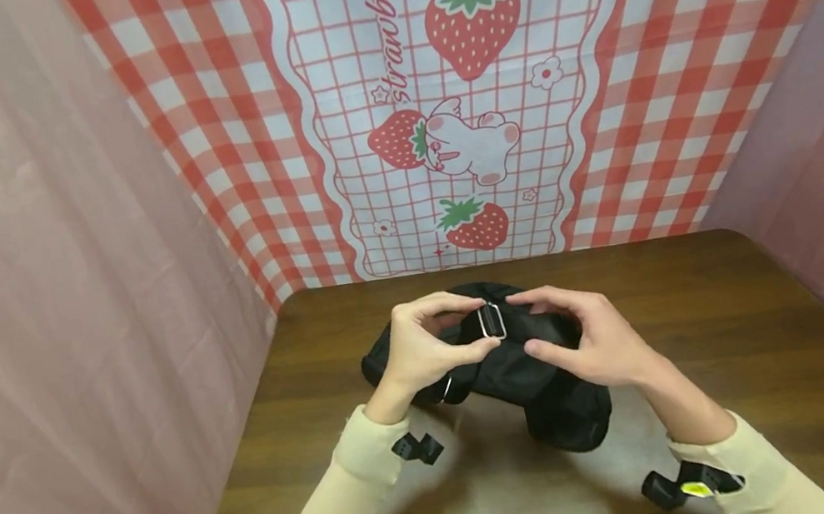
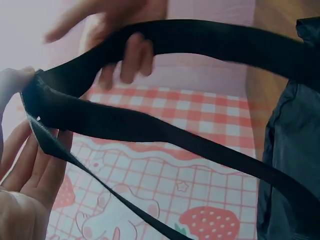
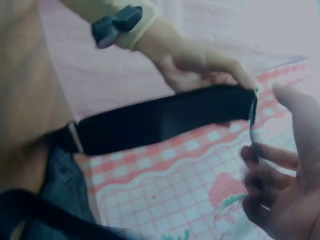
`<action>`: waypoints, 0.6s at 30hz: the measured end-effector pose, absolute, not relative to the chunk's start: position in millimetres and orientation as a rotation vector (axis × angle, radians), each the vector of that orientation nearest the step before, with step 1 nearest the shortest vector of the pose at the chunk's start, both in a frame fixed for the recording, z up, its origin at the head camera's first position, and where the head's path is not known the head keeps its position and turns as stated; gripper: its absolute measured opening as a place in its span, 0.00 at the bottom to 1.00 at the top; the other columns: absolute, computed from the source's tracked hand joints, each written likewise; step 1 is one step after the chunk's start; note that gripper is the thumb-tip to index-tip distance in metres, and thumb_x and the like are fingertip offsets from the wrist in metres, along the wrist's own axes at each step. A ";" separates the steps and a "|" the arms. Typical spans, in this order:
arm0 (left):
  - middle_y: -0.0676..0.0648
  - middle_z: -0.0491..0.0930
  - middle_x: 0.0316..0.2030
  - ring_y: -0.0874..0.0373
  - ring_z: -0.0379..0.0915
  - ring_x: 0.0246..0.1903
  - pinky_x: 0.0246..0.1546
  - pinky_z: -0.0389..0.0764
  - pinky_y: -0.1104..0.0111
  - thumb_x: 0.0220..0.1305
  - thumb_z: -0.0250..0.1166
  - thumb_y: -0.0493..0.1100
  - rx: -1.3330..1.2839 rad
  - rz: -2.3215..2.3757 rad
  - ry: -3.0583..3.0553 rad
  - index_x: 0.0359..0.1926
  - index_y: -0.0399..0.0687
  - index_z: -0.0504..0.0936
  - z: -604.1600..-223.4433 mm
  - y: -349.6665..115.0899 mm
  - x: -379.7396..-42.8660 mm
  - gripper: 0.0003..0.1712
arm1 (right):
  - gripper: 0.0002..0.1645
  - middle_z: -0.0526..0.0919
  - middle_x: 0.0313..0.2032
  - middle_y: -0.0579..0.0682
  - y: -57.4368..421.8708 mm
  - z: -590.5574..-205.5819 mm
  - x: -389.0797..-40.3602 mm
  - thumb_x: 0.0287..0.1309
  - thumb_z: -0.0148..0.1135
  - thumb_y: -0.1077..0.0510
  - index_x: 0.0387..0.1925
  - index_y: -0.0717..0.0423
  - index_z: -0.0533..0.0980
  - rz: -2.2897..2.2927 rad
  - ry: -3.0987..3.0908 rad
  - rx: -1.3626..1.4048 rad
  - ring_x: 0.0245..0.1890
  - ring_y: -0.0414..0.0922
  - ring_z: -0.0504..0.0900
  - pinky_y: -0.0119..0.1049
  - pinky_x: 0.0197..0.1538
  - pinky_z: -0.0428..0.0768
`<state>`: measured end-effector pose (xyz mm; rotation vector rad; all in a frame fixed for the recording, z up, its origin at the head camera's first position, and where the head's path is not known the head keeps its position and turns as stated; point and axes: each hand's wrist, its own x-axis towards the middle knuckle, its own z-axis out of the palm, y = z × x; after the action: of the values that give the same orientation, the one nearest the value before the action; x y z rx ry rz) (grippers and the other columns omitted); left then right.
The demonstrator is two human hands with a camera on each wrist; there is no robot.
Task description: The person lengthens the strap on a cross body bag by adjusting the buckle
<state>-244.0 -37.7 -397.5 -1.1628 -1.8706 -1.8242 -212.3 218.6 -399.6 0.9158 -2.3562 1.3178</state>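
A black fabric bag (image 1: 568,421) lies on the table with its wide black strap (image 2: 210,42) lifted up in a loop. My left hand (image 1: 422,348) pinches the strap at a silver rectangular slider buckle (image 1: 502,321), thumb below and fingers above. Just right of the buckle is my right hand (image 1: 601,337), its thumb and fingers apart. In the right wrist view, the right hand's fingertips (image 3: 250,155) come close to the strap's folded end; whether they touch it is unclear. A second metal ring (image 1: 446,389) shows lower on the strap, by the bag.
The brown wooden table (image 1: 765,320) extends around the bag. Behind it hangs a red-and-white checked cloth (image 1: 213,85) with strawberry prints. Pink curtains (image 1: 68,285) close off both sides. Each sleeve carries a small black wrist camera (image 1: 419,449).
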 end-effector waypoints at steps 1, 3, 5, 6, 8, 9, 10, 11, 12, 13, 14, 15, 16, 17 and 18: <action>0.32 0.90 0.42 0.53 0.91 0.45 0.51 0.93 0.58 0.46 0.82 0.25 -1.170 -1.797 -1.880 0.47 0.30 0.90 -397.3 -34.2 -243.5 0.23 | 0.31 0.88 0.52 0.48 217.6 -397.0 -212.1 0.61 0.74 0.66 0.65 0.49 0.81 1.338 -2.358 0.939 0.44 0.36 0.85 0.26 0.46 0.86; 0.34 0.90 0.43 0.49 0.91 0.44 0.50 0.93 0.59 0.47 0.83 0.27 -1.188 -1.741 -1.890 0.48 0.32 0.89 -397.0 -27.2 -242.6 0.23 | 0.29 0.87 0.52 0.50 215.0 -392.4 -211.6 0.64 0.71 0.67 0.66 0.52 0.79 1.383 -2.349 0.968 0.47 0.37 0.84 0.26 0.49 0.86; 0.35 0.91 0.44 0.47 0.91 0.44 0.50 0.93 0.61 0.48 0.83 0.28 -1.189 -1.689 -1.893 0.48 0.33 0.88 -396.9 -25.0 -241.4 0.24 | 0.29 0.86 0.53 0.52 209.5 -388.0 -212.6 0.63 0.72 0.68 0.64 0.53 0.79 1.432 -2.336 0.978 0.49 0.38 0.84 0.25 0.52 0.85; 0.35 0.91 0.44 0.47 0.91 0.45 0.50 0.93 0.62 0.49 0.83 0.28 -1.192 -1.669 -1.895 0.49 0.33 0.87 -397.4 -23.9 -241.3 0.24 | 0.29 0.86 0.53 0.52 208.1 -385.7 -212.8 0.61 0.74 0.68 0.63 0.53 0.79 1.447 -2.335 0.971 0.48 0.38 0.85 0.25 0.51 0.86; 0.35 0.91 0.45 0.46 0.91 0.45 0.51 0.92 0.64 0.49 0.83 0.28 -1.195 -1.634 -1.898 0.49 0.34 0.86 -399.5 -21.8 -241.9 0.25 | 0.30 0.87 0.51 0.50 208.0 -379.6 -213.2 0.56 0.79 0.67 0.60 0.52 0.81 1.425 -2.356 0.938 0.45 0.37 0.86 0.25 0.47 0.86; 0.34 0.90 0.45 0.46 0.91 0.46 0.51 0.92 0.64 0.49 0.83 0.27 -1.198 -1.624 -1.900 0.49 0.34 0.85 -401.9 -19.9 -242.6 0.25 | 0.30 0.88 0.50 0.49 209.4 -376.0 -212.7 0.54 0.81 0.65 0.59 0.50 0.82 1.397 -2.384 0.916 0.43 0.36 0.86 0.25 0.45 0.86; 0.35 0.90 0.45 0.46 0.91 0.46 0.52 0.92 0.65 0.49 0.83 0.28 -1.205 -1.607 -1.903 0.49 0.34 0.84 -404.4 -18.1 -243.4 0.26 | 0.30 0.89 0.49 0.48 211.0 -372.0 -212.5 0.53 0.83 0.63 0.58 0.49 0.84 1.358 -2.423 0.897 0.41 0.36 0.86 0.26 0.42 0.87; 0.35 0.90 0.46 0.46 0.91 0.46 0.52 0.92 0.66 0.49 0.84 0.28 -1.211 -1.595 -1.903 0.50 0.34 0.84 -407.5 -16.2 -244.6 0.26 | 0.29 0.90 0.48 0.47 212.6 -367.8 -212.1 0.52 0.84 0.61 0.57 0.48 0.85 1.311 -2.465 0.878 0.39 0.36 0.87 0.28 0.39 0.87; 0.35 0.90 0.46 0.45 0.91 0.46 0.52 0.91 0.67 0.49 0.84 0.28 -1.217 -1.587 -1.902 0.50 0.34 0.84 -410.7 -14.1 -245.8 0.27 | 0.28 0.91 0.48 0.46 213.8 -363.0 -211.7 0.52 0.85 0.58 0.56 0.47 0.86 1.256 -2.504 0.861 0.39 0.36 0.87 0.29 0.37 0.87; 0.35 0.90 0.47 0.46 0.91 0.47 0.53 0.91 0.67 0.49 0.84 0.29 -1.218 -1.574 -1.906 0.52 0.35 0.84 -413.6 -12.3 -247.1 0.28 | 0.28 0.92 0.48 0.46 214.6 -358.6 -211.5 0.51 0.86 0.55 0.55 0.46 0.87 1.202 -2.538 0.841 0.38 0.36 0.87 0.29 0.36 0.87; 0.36 0.90 0.48 0.46 0.90 0.48 0.53 0.91 0.67 0.49 0.84 0.30 -1.216 -1.556 -1.916 0.53 0.35 0.84 -416.5 -10.7 -248.5 0.29 | 0.28 0.92 0.47 0.46 215.4 -354.2 -211.5 0.51 0.87 0.53 0.55 0.46 0.87 1.157 -2.564 0.824 0.37 0.36 0.87 0.30 0.35 0.86; 0.36 0.90 0.49 0.47 0.90 0.49 0.54 0.91 0.67 0.49 0.85 0.31 -1.214 -1.542 -1.927 0.54 0.36 0.84 -419.8 -9.6 -250.6 0.30 | 0.28 0.92 0.47 0.46 216.2 -350.0 -211.2 0.50 0.87 0.52 0.55 0.46 0.88 1.129 -2.580 0.807 0.35 0.36 0.86 0.30 0.33 0.86; 0.38 0.90 0.49 0.48 0.90 0.49 0.55 0.90 0.67 0.49 0.86 0.33 -1.203 -1.518 -1.939 0.55 0.37 0.85 -423.0 -9.0 -252.5 0.31 | 0.28 0.92 0.47 0.47 217.2 -346.1 -211.2 0.50 0.87 0.52 0.54 0.46 0.88 1.116 -2.585 0.788 0.34 0.36 0.86 0.30 0.32 0.85; 0.39 0.90 0.49 0.50 0.90 0.49 0.54 0.90 0.68 0.49 0.86 0.34 -1.187 -1.503 -1.955 0.56 0.38 0.86 -426.8 -8.9 -254.8 0.31 | 0.28 0.92 0.46 0.49 218.5 -343.1 -211.1 0.50 0.87 0.53 0.54 0.47 0.88 1.119 -2.582 0.766 0.32 0.36 0.85 0.29 0.31 0.84; 0.40 0.91 0.49 0.52 0.90 0.48 0.53 0.90 0.69 0.49 0.86 0.36 -1.170 -1.490 -1.974 0.56 0.39 0.87 -430.6 -9.7 -257.1 0.32 | 0.27 0.92 0.45 0.50 219.9 -340.6 -210.5 0.51 0.86 0.54 0.55 0.47 0.88 1.134 -2.573 0.744 0.30 0.37 0.85 0.29 0.29 0.84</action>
<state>-257.1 -9.7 -430.6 -1.1699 -1.9740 -1.4903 -210.5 219.9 -340.6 0.7441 -2.5731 1.1341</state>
